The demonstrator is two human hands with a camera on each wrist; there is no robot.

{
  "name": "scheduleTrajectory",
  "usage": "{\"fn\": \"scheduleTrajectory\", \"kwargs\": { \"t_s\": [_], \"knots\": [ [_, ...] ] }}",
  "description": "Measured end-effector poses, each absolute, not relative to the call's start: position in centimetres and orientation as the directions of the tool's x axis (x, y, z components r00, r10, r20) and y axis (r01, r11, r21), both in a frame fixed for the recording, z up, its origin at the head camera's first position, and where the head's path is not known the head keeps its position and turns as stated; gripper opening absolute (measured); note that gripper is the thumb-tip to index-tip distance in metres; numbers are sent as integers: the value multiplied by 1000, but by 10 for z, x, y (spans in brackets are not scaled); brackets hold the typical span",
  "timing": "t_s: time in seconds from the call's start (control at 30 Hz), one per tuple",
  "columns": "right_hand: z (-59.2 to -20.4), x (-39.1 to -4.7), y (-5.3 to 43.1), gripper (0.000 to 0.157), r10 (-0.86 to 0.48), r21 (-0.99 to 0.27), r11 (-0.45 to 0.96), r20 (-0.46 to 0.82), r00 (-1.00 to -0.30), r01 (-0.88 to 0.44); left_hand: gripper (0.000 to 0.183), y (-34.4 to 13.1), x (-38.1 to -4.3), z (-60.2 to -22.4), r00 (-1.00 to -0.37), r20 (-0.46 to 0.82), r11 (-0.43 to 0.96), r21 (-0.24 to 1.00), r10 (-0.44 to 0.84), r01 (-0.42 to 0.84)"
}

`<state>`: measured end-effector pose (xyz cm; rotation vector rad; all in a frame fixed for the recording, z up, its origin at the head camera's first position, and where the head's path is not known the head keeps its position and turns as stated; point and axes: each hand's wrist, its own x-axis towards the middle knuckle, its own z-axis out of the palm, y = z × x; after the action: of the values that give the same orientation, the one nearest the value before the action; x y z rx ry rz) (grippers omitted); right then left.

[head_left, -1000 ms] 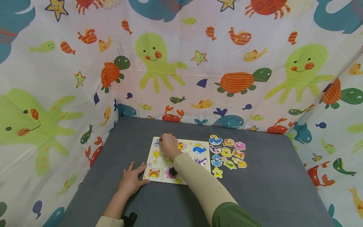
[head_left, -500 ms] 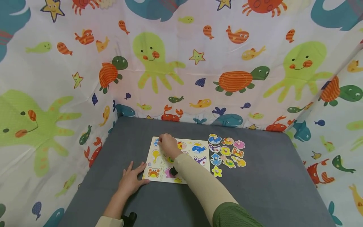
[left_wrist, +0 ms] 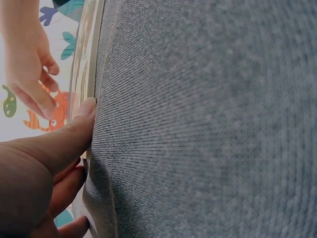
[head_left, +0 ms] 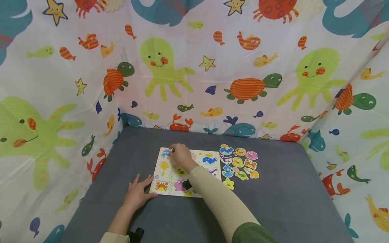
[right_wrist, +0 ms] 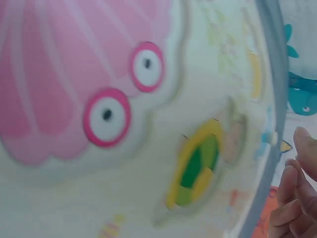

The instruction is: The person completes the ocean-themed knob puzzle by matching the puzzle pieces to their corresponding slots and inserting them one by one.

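Observation:
A pale puzzle board (head_left: 216, 154) with sea-animal pictures lies on the grey table. My left hand (head_left: 135, 195) rests at its lower left corner, fingers spread on the cloth, thumb (left_wrist: 86, 107) against the board's edge in the left wrist view. Over the upper left corner hovers my right hand (head_left: 182, 156), beside a blue piece (head_left: 165, 153). The right wrist view shows that piece's small white knob (right_wrist: 270, 138), with the thumb and loosely bent fingers (right_wrist: 292, 183) a little apart from it. A pink shell (right_wrist: 84, 74) and a green-yellow turtle (right_wrist: 198, 163) show in the board.
Right of the board lie several loose knobbed pieces, among them a whale (head_left: 226, 150), an orange crab (head_left: 250, 164) and a yellow star (head_left: 229, 184). A printed sea-animal curtain (head_left: 194, 81) encloses the table at the back and sides. My right forearm (head_left: 218, 199) crosses over the board.
My right hand has eased slightly away from the blue piece, which shows more now. The left hand keeps its place at the board. The head view has shifted a little.

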<state>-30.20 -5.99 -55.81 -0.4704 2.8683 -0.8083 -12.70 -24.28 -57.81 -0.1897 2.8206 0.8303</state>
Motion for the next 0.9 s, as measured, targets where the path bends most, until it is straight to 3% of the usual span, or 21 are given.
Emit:
{"fn": "scheduleTrajectory", "kwargs": {
  "t_s": [0.9],
  "knots": [
    [-505, -289, 6, 33, -203, -640, 742, 68, -977, -198, 94, -245, -130, -579, -955, -291, 843, 497, -62, -207]
  ]
}}
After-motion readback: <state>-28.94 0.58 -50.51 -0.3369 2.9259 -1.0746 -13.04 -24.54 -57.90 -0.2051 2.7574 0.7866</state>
